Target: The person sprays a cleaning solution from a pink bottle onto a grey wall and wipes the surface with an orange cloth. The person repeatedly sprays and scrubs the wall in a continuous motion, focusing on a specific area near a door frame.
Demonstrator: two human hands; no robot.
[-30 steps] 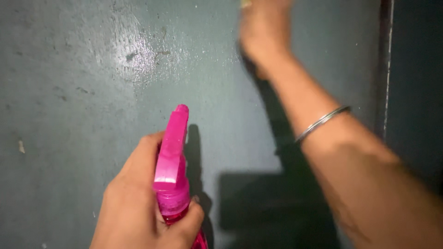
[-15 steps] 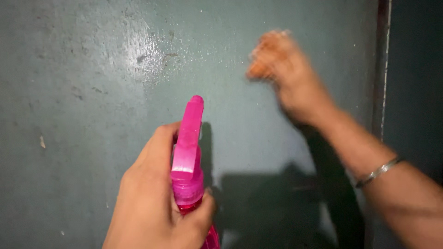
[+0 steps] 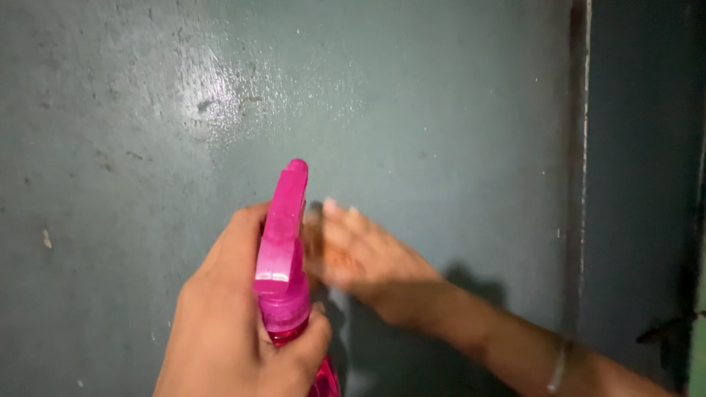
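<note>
My left hand [image 3: 228, 323] grips a pink spray bottle [image 3: 283, 242] by its neck, nozzle pointing up toward a grey-green painted surface [image 3: 456, 110]. My right hand [image 3: 375, 268] lies against that surface just right of the bottle, blurred by motion, fingers stretched toward the bottle's head. A blurred orange sponge [image 3: 332, 257] shows under its fingers, pressed to the surface. A thin metal bangle [image 3: 557, 367] sits on my right wrist.
A wet, shiny patch [image 3: 213, 95] with fine droplets spreads across the upper left of the surface. A dark vertical edge [image 3: 577, 184] bounds it on the right, with a darker panel [image 3: 640, 184] beyond. Small chips mark the paint at the left.
My right hand swept from the top of the surface down and left, ending beside the spray bottle. My left hand and the bottle stayed nearly in place.
</note>
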